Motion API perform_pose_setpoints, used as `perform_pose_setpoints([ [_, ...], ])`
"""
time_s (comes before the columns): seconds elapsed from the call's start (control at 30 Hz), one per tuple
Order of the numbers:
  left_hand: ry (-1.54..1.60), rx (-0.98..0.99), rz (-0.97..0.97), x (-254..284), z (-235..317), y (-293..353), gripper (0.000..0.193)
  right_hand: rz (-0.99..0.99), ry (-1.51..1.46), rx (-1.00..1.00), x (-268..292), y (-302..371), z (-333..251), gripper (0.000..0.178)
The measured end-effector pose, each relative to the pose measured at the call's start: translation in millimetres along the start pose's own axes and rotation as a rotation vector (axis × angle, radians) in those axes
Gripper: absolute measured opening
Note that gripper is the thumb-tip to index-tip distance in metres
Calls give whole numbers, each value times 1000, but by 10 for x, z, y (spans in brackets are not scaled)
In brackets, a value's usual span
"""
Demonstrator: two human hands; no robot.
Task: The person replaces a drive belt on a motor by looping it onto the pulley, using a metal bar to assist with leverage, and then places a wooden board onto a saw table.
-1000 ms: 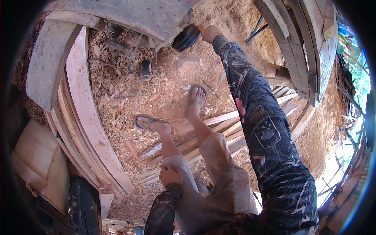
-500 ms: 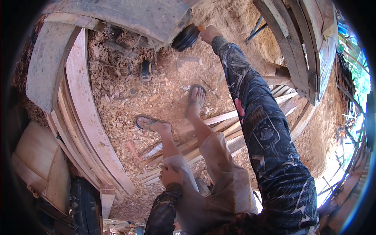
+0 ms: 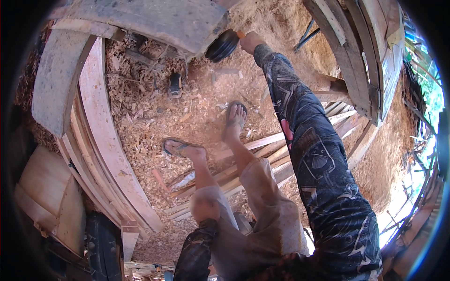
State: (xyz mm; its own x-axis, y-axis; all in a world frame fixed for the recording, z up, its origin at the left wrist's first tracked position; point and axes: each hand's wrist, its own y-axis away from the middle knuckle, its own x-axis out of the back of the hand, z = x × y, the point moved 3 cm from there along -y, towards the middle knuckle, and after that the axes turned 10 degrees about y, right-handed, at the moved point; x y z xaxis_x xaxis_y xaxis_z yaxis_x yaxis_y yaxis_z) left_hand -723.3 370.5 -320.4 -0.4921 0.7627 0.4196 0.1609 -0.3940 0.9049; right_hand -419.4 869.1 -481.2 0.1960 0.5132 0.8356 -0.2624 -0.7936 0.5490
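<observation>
The black round wheel [image 3: 222, 45] sits at the right end of the big grey wooden slab [image 3: 154, 21], up at the top of the view. It looks like a few dark discs stacked side by side, smooth and shiny at the rims. A little orange bit pokes out beside it. The right hand [image 3: 250, 41] is at that orange bit, right beside the wheel. Its fingers look curled round it, but the hand is too small to be sure. The arm wears a dark sleeve [image 3: 309, 154] with pale swirly patterns.

The left hand [image 3: 205, 207] rests on the left knee, fingers bent over the pale, dusty trouser cloth.

Since the earlier frames almost nothing has changed. The right hand stays by the wheel and the feet have not moved.

Below, two feet in flip-flops [image 3: 178, 147] stand on the floor [image 3: 140, 117], which is thick with curly tan wood shavings. Long thin wooden slats [image 3: 262, 143] lie under the legs. Smooth curved planks [image 3: 103, 136] bend along the left side.
</observation>
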Motion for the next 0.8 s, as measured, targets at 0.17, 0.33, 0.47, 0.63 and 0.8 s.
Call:
perform_pose_setpoints([
  [0.17, -18, 11, -21, -9, -27, -17, 50, 28, -6, -20, 24, 53, -34, 29],
  [0.33, -7, -11, 32, -17, 17, -11, 49, 28, -20, -73, 34, 11, -4, 30],
  [0.47, -26, -3, 17, -23, 0, 1, 49, -11, -7, -26, -33, 69, -16, 33],
  [0.63, -35, -14, 43, -25, -20, -7, 49, -9, 1, -35, 37, 39, -43, 34],
  [0.8, -41, -23, 50, 65, -12, -6, 51, -15, 26, -32, 28, 91, -104, 37],
])
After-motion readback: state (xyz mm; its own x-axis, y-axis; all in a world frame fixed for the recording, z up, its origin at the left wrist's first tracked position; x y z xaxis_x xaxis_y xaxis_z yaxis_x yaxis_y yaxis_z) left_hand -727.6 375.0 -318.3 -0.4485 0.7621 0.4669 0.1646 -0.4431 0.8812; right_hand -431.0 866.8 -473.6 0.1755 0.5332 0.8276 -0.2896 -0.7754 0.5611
